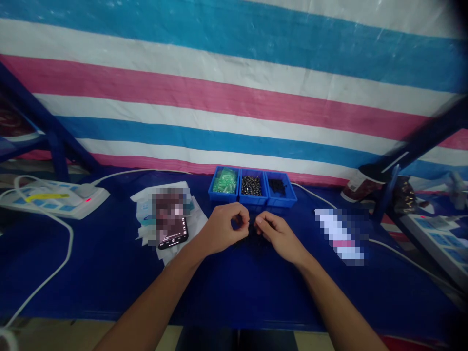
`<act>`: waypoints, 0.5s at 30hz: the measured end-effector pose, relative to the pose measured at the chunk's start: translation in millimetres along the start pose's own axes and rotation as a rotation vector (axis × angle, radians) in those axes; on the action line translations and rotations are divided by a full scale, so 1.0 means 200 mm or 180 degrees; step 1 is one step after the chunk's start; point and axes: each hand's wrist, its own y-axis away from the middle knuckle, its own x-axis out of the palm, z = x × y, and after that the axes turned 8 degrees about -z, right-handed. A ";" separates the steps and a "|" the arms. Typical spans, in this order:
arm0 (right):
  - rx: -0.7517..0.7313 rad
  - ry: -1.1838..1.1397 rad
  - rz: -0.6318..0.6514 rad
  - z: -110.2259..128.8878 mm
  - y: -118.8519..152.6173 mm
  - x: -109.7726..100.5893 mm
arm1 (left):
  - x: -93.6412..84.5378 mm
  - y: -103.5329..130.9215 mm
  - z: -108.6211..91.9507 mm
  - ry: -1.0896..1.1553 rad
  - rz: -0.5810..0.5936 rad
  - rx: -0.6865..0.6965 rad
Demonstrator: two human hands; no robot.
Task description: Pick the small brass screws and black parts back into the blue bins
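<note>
My left hand is closed in a pinch, thumb and forefinger meeting in a ring. What it holds, if anything, is too small to make out. Just to its right, my right hand has its fingers pressed together, and its contents cannot be made out either. The fingertips of both hands nearly meet. Small dark pieces lie on the blue table between and beneath them. Beyond the hands stand three blue bins: one with green translucent pieces, one with shiny metallic pieces, one with black pieces.
A phone lies on white plastic packaging at left. Power strips with white cables sit at both sides. A second, blurred-out device and a cup are at right. A striped sheet hangs behind the blue table.
</note>
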 end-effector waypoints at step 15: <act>0.0397 -0.0660 -0.0035 0.00 -0.02 -0.01 | 0.01 0.01 0.00 0.0236 0.0097 -0.0062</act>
